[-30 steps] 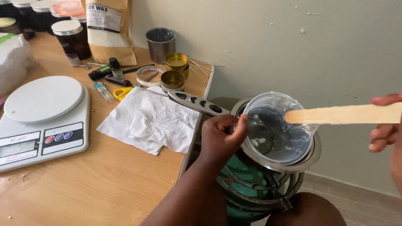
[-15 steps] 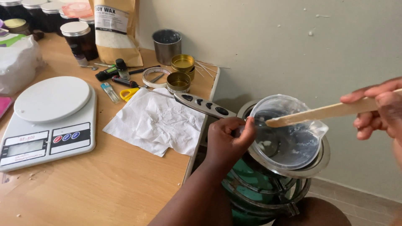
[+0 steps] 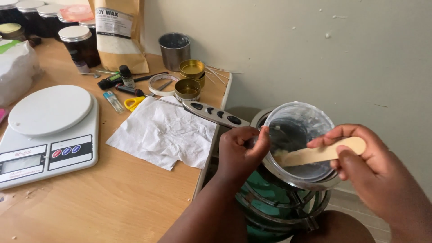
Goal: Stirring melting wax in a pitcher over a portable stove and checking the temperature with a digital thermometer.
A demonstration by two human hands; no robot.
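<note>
left hand (image 3: 240, 153) grip clamped on clear cup (image 3: 299, 139) | right hand (image 3: 366, 166) grip pinching wooden stick (image 3: 315, 154)

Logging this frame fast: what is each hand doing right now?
Left hand: closed on the rim of the clear cup.
Right hand: closed, holding the wooden stick inside the cup.

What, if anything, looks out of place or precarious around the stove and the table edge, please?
The grey thermometer lies past the wooden table's edge toward the clear cup, beside the left hand. White residue smears the cup's wall.
</note>
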